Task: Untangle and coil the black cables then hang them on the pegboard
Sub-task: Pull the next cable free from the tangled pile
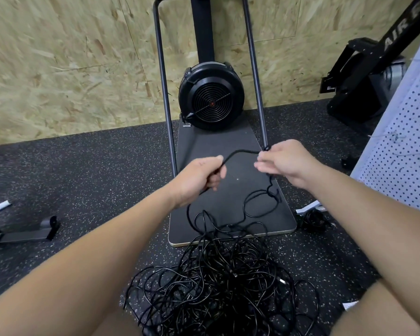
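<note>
Head view: the left hand (202, 178) has its fingers curled around a black cable (238, 153), which arches across to the right hand (286, 161). The right hand pinches that cable at its fingertips, and the rest of the strand drops from there in loops. The tangled cable pile (218, 287) lies on the speckled rubber floor (83, 170), overlapping the near edge of a dark machine base (228, 146). The white pegboard (403, 151) stands at right.
</note>
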The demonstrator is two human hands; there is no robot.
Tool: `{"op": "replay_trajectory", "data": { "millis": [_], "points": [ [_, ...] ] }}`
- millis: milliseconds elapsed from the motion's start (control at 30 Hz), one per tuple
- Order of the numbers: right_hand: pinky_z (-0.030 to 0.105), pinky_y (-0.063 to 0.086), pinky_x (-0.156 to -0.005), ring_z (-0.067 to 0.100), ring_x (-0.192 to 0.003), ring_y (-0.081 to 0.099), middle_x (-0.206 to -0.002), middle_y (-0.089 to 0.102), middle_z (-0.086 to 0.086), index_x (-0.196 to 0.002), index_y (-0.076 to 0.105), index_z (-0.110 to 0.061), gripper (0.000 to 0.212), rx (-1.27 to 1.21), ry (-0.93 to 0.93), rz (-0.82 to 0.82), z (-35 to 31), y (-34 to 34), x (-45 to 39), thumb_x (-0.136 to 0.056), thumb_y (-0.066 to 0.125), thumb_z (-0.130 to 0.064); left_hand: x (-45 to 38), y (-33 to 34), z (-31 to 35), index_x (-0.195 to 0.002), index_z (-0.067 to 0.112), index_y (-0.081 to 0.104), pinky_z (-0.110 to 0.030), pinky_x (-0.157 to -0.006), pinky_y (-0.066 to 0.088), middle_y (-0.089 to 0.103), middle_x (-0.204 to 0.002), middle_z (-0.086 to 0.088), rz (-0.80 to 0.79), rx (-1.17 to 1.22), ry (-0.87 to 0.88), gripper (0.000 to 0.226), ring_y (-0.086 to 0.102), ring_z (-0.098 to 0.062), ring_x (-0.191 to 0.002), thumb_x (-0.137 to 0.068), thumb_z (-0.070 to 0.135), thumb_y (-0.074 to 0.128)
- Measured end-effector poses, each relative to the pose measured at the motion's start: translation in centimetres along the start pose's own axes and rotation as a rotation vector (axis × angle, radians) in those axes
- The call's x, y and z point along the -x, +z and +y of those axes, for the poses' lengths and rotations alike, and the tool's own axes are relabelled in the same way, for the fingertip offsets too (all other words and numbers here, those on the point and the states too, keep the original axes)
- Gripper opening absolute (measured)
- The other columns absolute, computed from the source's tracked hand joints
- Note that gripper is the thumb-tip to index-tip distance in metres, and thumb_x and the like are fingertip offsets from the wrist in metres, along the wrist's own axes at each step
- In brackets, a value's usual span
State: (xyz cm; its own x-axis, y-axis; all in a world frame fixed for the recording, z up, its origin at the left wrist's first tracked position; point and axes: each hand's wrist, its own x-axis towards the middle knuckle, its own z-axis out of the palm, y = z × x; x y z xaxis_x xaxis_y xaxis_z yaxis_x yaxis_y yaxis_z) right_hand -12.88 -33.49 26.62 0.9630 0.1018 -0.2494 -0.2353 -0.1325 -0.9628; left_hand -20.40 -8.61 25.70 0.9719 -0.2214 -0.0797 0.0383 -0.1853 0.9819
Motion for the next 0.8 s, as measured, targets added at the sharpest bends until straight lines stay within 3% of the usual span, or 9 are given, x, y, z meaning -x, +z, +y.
{"op": "replay_trajectory", "data": {
  "millis": [100,167,233,333,400,500,667,733,800],
  "points": [
    [0.054,0.056,-0.110,0.031,-0.120,0.073,-0.144,0.066,0.026,-0.143,0.058,0.005,0.069,0.585,-0.058,0.002,1.1,0.2,0.5,-0.095,0.083,-0.037,-0.1,-1.0,0.3,-0.093,0.006,0.071,-0.036,-0.062,0.018,0.027,-0.068,0.002,0.080,-0.038,0.042,0.042,0.019,-0.020,-0.064,-0.115,0.037,0.053],
    [0.045,0.043,-0.122,0.026,-0.148,0.053,-0.169,0.047,0.004,-0.167,0.042,-0.021,0.077,0.776,-0.236,-0.099,0.9,1.2,1.2,-0.101,0.076,-0.042,-0.1,-1.3,0.2,-0.091,0.006,0.075,-0.036,-0.060,0.021,0.033,-0.066,0.001,0.065,-0.157,0.064,0.035,0.024,-0.020,-0.064,-0.111,0.032,0.063],
    [0.038,0.040,-0.124,0.016,-0.150,0.050,-0.171,0.044,-0.009,-0.170,0.036,-0.032,0.069,0.807,-0.389,-0.291,0.2,2.5,2.1,-0.108,0.066,-0.037,0.2,-1.1,0.2,-0.091,0.007,0.076,-0.032,-0.058,0.025,0.043,-0.065,0.003,0.028,-0.279,0.093,0.024,0.031,-0.017,-0.063,-0.106,0.025,0.072],
    [0.027,0.053,-0.080,-0.001,-0.082,0.068,-0.116,0.081,-0.001,-0.120,0.078,-0.024,0.025,0.839,-0.464,-0.442,-0.4,4.0,3.6,-0.112,0.055,-0.031,0.0,-1.3,0.0,-0.091,0.005,0.076,-0.026,-0.058,0.032,0.051,-0.067,0.005,0.024,-0.327,0.136,0.016,0.038,-0.013,-0.064,-0.101,0.016,0.078],
    [0.023,0.045,-0.064,0.004,-0.061,0.062,-0.083,0.079,0.003,-0.093,0.079,-0.022,0.034,0.921,-0.494,-0.444,-0.9,4.2,4.3,-0.111,0.051,-0.029,-0.1,-2.4,-0.7,-0.089,0.009,0.077,-0.032,-0.065,0.044,0.057,-0.071,-0.002,0.030,-0.380,0.134,0.016,0.046,-0.017,-0.069,-0.101,0.020,0.079],
    [0.019,0.054,-0.074,0.009,-0.075,0.073,-0.080,0.078,0.003,-0.093,0.081,-0.023,0.033,0.705,-0.528,-0.390,-2.5,3.5,4.9,-0.107,0.052,-0.015,0.4,-4.5,-2.8,-0.084,0.013,0.076,-0.031,-0.071,0.048,0.071,-0.074,-0.006,0.019,-0.531,0.092,0.026,0.057,-0.012,-0.068,-0.107,0.025,0.072],
    [0.025,0.060,-0.079,0.010,-0.075,0.073,-0.081,0.079,0.006,-0.093,0.085,-0.015,0.025,0.427,-0.563,-0.219,-3.9,0.3,4.0,-0.106,0.063,-0.012,2.2,-7.5,-3.8,-0.092,0.001,0.077,-0.018,-0.051,0.035,0.063,-0.058,0.013,0.077,-0.573,-0.082,0.038,0.043,-0.001,-0.046,-0.114,0.027,0.060],
    [0.029,0.060,-0.082,0.007,-0.073,0.073,-0.083,0.081,0.005,-0.093,0.085,-0.013,0.022,0.522,-0.514,-0.279,-3.3,-0.1,3.9,-0.106,0.067,-0.012,2.2,-7.6,-3.6,-0.094,-0.004,0.074,-0.021,-0.066,0.049,0.079,-0.076,0.001,0.108,-0.478,-0.097,0.041,0.061,-0.002,-0.060,-0.115,0.028,0.057],
    [0.031,0.060,-0.086,0.010,-0.078,0.077,-0.087,0.082,0.006,-0.097,0.084,-0.011,0.016,0.572,-0.437,-0.363,-2.6,-0.1,3.9,-0.105,0.070,-0.014,2.2,-7.4,-3.6,-0.094,-0.004,0.071,-0.040,-0.083,0.059,0.081,-0.088,-0.017,0.097,-0.394,-0.113,0.043,0.071,-0.018,-0.079,-0.116,0.029,0.055]
  ]
}}
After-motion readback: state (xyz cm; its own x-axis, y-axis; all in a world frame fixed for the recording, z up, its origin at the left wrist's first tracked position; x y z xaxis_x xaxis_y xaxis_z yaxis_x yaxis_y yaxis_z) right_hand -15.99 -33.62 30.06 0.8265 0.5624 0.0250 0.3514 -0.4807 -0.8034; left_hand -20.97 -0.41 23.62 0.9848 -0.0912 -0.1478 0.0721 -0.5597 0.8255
